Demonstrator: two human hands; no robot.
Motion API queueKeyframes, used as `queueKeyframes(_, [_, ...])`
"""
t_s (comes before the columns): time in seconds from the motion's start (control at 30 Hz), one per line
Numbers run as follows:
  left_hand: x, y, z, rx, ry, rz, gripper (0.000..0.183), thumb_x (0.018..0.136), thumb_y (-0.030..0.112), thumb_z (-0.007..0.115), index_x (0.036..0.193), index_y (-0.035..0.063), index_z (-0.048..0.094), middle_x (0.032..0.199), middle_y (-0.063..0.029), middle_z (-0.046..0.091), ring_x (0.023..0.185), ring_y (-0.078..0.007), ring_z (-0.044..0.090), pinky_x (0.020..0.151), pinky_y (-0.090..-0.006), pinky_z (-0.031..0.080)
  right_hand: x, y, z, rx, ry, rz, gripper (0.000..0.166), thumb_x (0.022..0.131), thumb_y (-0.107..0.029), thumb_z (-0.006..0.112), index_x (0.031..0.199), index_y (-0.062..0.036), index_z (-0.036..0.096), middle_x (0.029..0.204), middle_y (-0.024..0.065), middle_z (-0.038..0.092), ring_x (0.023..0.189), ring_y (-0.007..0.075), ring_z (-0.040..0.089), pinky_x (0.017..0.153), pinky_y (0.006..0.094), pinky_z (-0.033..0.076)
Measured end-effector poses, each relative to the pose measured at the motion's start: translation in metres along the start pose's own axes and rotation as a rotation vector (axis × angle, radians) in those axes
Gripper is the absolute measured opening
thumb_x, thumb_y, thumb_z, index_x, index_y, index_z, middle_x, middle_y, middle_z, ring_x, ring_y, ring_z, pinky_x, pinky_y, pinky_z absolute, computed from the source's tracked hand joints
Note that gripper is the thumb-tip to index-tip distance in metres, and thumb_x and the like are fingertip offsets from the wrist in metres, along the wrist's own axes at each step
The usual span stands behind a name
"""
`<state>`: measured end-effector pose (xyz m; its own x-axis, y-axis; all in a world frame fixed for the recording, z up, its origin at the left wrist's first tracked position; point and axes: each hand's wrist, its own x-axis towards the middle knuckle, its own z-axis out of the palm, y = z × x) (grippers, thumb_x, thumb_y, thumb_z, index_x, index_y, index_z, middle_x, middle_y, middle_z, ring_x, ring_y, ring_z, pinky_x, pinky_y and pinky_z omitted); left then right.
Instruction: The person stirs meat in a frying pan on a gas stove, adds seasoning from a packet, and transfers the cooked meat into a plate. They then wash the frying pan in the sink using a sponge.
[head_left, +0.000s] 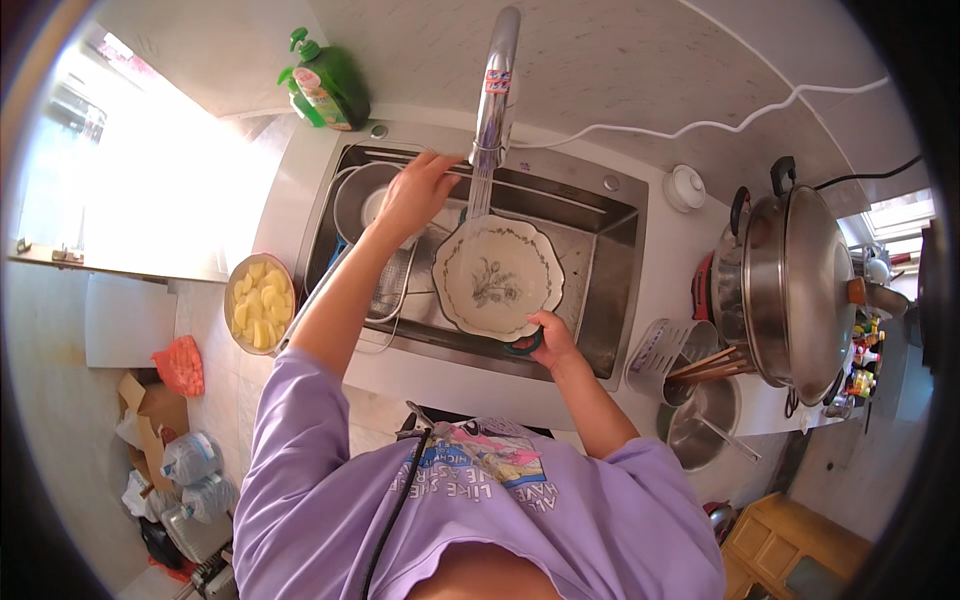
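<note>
My right hand (552, 341) grips the near handle of a cream ceramic dish (517, 281) with a dark scalloped rim and a floral print. The dish is over the steel sink (611, 285), under water running from the chrome faucet (496, 97). My left hand (420, 187) reaches to the spout's left side; its fingertips are beside the faucet's outlet, and whether they touch it I cannot tell. Below that hand, a metal pan (352, 202) with a white bowl (374, 206) in it sits at the sink's left, over a wire basket (390, 289).
Left of the sink stand a bowl of cut yellow pieces (262, 304) and green pump bottles (330, 86). On the right are a white lidded cup (684, 187), a perforated utensil holder (664, 356) with chopsticks, a large lidded steel pot (802, 292) and a saucepan (701, 427).
</note>
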<state>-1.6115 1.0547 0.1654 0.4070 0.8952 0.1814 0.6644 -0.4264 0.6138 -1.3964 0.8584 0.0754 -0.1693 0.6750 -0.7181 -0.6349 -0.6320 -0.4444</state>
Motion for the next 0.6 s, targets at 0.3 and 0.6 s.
queueKeyframes(0.3, [0.038,-0.040,0.042,0.632,0.055,0.377,0.036,0.078,0.009,0.047,0.113,0.0057,0.053,0.133,-0.0112,0.035,0.125,-0.0244,0.031,0.101,-0.0426,0.025,-0.016,-0.026,0.006,-0.199,0.208,-0.076,0.035,0.072,-0.003,0.046,0.107,0.0027,0.048,0.096,0.0147,0.055,0.086,0.0293,0.057,0.065,0.0433,0.053])
queueKeyframes(0.6, [0.016,-0.053,0.048,0.593,0.004,0.180,0.049,0.081,0.011,0.049,0.129,0.0094,0.037,0.136,-0.0138,0.031,0.127,-0.0280,0.028,0.101,-0.0471,0.025,-0.031,-0.034,0.024,-0.369,0.412,-0.350,0.043,0.067,0.003,0.045,0.110,0.0029,0.049,0.094,0.0145,0.057,0.083,0.0267,0.059,0.065,0.0384,0.052])
